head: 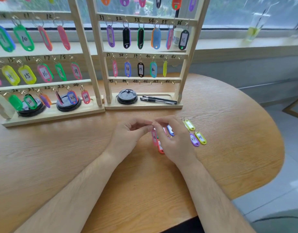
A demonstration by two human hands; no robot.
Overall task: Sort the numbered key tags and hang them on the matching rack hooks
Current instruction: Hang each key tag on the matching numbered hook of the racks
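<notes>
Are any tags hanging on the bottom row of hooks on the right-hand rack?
No, the bottom row of hooks on the right-hand rack, labelled 43 to 48, is bare.

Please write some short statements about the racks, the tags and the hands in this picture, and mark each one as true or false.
1. Both the left hand and the right hand pinch the ring of the pink tag. True.
2. The hooks 43 to 48 on the right rack carry tags. False: they are bare.
3. Two black pens lie in the base of the right rack. True.
4. The purple tag 47 hangs on a hook. False: it lies on the table, beside the yellow tag 48.
5. Hook 42 is bare. True.
</notes>
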